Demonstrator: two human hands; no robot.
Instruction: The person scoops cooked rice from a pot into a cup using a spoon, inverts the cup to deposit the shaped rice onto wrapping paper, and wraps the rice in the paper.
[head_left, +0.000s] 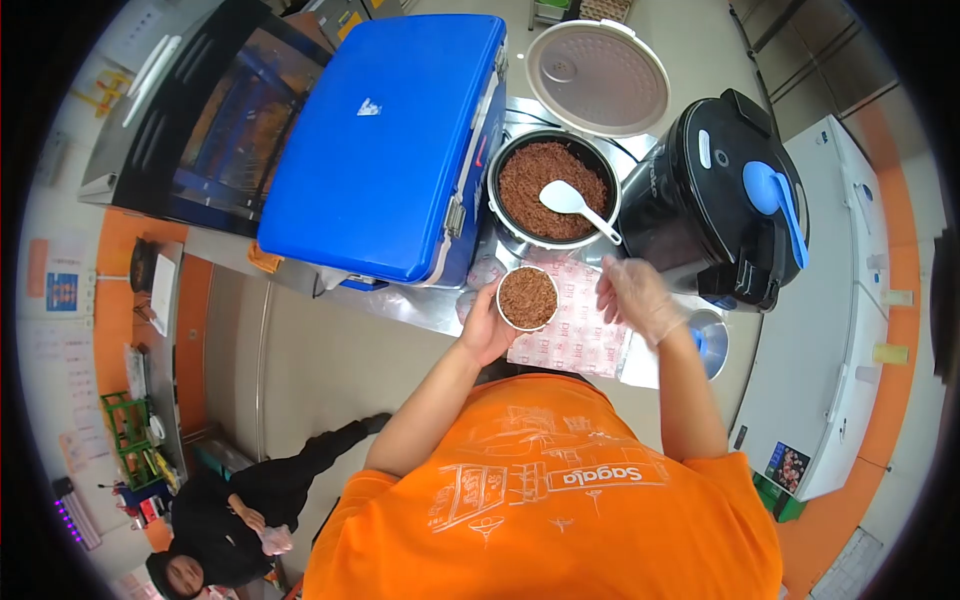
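Note:
My left hand is wrapped round a small white cup filled with cooked brown rice. My right hand, in a clear plastic glove, hovers over printed wrapping paper. Its fingers look loosely bent and apart, slightly blurred, with nothing visible in them. Just beyond both hands stands an open rice cooker pot holding reddish-brown rice. A white rice paddle lies on the rice, its handle reaching over the rim near my right fingers.
A big blue cool box stands left of the pot. On the right is a black cooker with a blue ladle on its lid. A metal bowl sits by my right forearm. Another person holds a pinkish packet at lower left.

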